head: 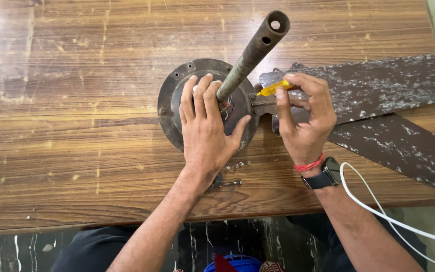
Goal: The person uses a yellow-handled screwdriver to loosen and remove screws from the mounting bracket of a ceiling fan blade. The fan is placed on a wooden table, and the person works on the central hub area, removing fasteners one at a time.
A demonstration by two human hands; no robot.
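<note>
On scratched wooden table: heavy, rigid round rusty metal fan motor, pressed flat under left hand; yellow-handled screwdriver pinched in right hand; best gripped by rim.

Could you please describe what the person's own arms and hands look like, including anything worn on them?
Both forearms are bare, with no sleeves or gloves. The left hand wears nothing. The right hand has a red thread band at the wrist and, just behind it, a black smartwatch with a dark strap.

Left hand flat, right hand in pinch grip
</note>
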